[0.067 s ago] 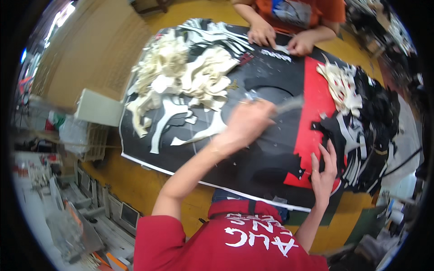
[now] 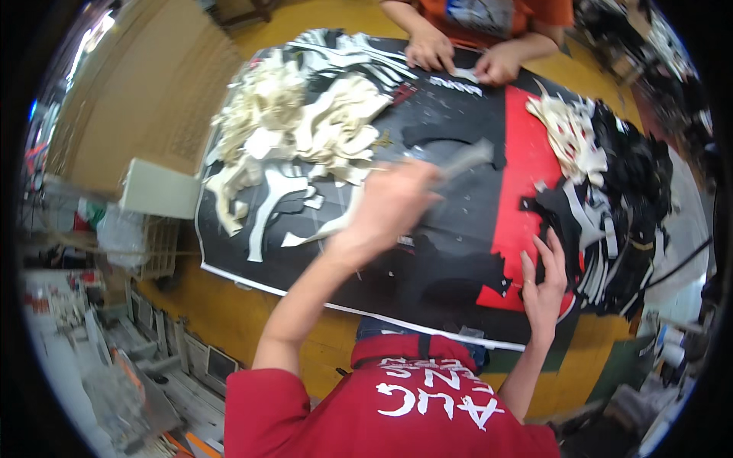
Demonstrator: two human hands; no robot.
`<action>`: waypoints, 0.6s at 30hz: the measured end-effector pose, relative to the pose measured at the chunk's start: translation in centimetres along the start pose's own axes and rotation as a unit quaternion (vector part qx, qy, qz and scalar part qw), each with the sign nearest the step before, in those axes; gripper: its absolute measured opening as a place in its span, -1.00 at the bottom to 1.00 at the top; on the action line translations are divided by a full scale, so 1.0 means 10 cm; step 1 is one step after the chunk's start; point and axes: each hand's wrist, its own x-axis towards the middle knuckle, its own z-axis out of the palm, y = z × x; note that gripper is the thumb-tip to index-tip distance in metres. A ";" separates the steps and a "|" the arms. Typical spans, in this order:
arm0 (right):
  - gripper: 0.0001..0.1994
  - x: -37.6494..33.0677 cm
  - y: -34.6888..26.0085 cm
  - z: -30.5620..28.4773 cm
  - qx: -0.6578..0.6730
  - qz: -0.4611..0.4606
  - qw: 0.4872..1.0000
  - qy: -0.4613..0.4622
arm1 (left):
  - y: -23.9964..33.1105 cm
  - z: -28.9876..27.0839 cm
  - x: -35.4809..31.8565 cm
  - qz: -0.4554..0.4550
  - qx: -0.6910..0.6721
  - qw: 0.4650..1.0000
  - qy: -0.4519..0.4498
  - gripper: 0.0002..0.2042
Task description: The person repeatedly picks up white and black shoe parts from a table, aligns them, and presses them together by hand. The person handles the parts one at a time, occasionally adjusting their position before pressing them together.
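My left hand (image 2: pixel 391 202), blurred by motion, is closed over the middle of the table. A pale greyish strip (image 2: pixel 468 157) sticks out from its finger side, also smeared. Under and beside that hand lies a curved white cut piece (image 2: pixel 324 230). On the right, my right hand (image 2: pixel 544 281) has its fingers spread over the right edge of a red sheet (image 2: pixel 508 233). Its fingertips are beside black cut pieces (image 2: pixel 561 214), and whether they press on them cannot be made out. A thin curved black piece (image 2: pixel 450 140) lies near the strip.
Cream pieces (image 2: pixel 263 107) are heaped at the left, with black-and-white strips (image 2: pixel 351 55) behind them. Black pieces (image 2: pixel 634 175) pile up at the right beside cream ones (image 2: pixel 565 136). Across the table, another person's hands (image 2: pixel 466 57) handle a small white piece. A large cardboard box (image 2: pixel 145 91) stands left.
My left hand has swung left and slightly up with the pale strip. My right hand stays nearly in place on the red sheet. The whole view has shifted slightly.
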 end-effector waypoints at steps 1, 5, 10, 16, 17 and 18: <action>-0.66 0.01 0.01 0.01 0.005 -0.004 1.000 -0.002 | -0.04 -0.23 -0.12 -0.055 0.013 0.998 0.012 -0.70; -0.70 0.04 -0.05 0.12 0.023 0.003 1.000 -0.014 | -0.32 -1.08 -0.58 -0.272 0.035 0.960 0.049 -0.72; -0.64 0.03 -0.26 0.28 0.027 -0.088 0.993 -0.072 | -0.76 -1.38 -0.97 -0.248 0.319 0.915 -0.003 -0.75; -0.47 -0.01 -0.48 0.55 -0.039 -0.213 0.962 -0.169 | -0.30 -0.71 -1.11 -0.207 0.181 0.961 0.026 -0.71; -0.48 0.00 -0.47 0.56 -0.039 -0.216 0.961 -0.171 | -0.14 -0.54 -1.11 -0.195 0.141 0.971 -0.008 -0.70; -0.49 0.00 -0.46 0.57 -0.038 -0.220 0.959 -0.173 | -0.01 -0.38 -1.10 -0.155 0.131 0.978 -0.044 -0.69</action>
